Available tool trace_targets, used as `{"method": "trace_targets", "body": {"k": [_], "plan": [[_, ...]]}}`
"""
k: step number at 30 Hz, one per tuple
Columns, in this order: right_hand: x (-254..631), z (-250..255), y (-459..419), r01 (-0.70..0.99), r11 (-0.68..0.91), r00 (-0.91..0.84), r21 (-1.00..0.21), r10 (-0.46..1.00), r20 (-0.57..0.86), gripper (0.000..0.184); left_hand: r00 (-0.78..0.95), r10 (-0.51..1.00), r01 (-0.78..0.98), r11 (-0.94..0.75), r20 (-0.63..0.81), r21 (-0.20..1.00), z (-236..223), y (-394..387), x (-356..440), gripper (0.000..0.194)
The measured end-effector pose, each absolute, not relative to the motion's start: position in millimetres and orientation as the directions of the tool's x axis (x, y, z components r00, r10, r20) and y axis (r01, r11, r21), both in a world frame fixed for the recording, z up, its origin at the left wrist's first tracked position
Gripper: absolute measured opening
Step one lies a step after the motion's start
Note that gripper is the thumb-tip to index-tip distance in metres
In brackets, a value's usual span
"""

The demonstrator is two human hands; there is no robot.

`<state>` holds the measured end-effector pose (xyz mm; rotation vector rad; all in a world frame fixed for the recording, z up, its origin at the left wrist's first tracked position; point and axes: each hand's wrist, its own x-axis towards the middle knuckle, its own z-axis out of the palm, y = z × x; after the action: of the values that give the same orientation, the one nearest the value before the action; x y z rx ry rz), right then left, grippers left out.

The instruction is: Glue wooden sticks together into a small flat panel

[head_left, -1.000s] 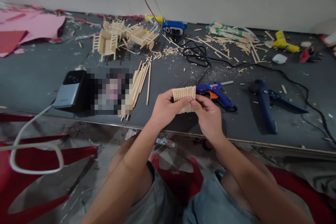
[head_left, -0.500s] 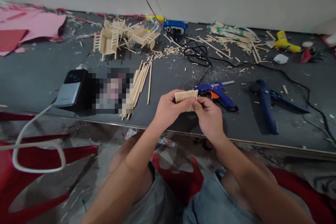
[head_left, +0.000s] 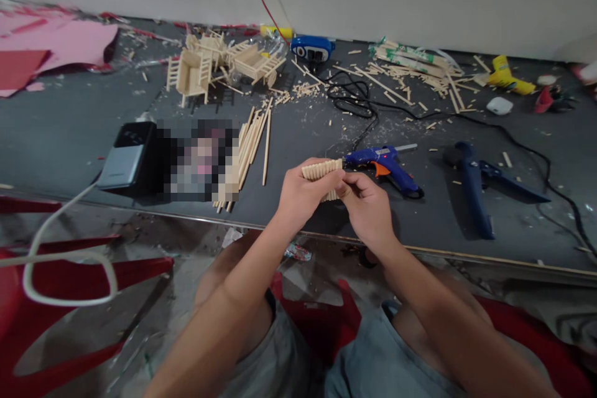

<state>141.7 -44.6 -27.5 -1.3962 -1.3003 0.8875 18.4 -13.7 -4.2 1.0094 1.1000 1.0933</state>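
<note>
Both my hands hold a small panel of glued wooden sticks (head_left: 321, 169) just above the near edge of the dark table (head_left: 65, 137). My left hand (head_left: 301, 196) grips its left side with fingers curled round it. On its right side my right hand (head_left: 368, 208) pinches the panel with thumb and fingers. The panel is tilted nearly flat, so I see mostly its upper edge. A blue glue gun (head_left: 385, 165) lies on the table right behind my right hand.
A bundle of loose sticks (head_left: 249, 143) lies left of my hands, beside a phone (head_left: 122, 155) on a white cable. Small stick-built furniture (head_left: 219, 65) stands at the back. A dark blue cutter tool (head_left: 473, 180) lies to the right. Stick scraps and a black cord (head_left: 364, 106) litter the back.
The stick panel has tipped away from me, from facing me to nearly flat, and shifted a little left. Both hands stayed on it.
</note>
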Motion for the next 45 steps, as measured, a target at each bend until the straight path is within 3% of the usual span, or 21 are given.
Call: {"method": "trace_targets", "body": {"k": [21,30,45], "plan": [[141.8,-31.7,-44.8,0.134,0.059,0.099,-0.989,0.992,0.073,0.028,0.012,0.990,-0.214,0.140,-0.141,0.967,-3.3,-12.0,19.2,0.026],[140.8,-28.3,-45.0,0.137,0.069,0.100,-0.988,0.992,0.083,0.025,0.011,0.989,-0.282,0.146,-0.149,0.948,-1.8,-9.7,14.7,0.025],[141.6,-25.9,-46.3,0.227,0.044,0.121,-0.973,0.990,0.073,0.020,0.005,0.983,-0.248,0.181,-0.186,0.952,-1.9,-10.7,16.8,0.026]]}}
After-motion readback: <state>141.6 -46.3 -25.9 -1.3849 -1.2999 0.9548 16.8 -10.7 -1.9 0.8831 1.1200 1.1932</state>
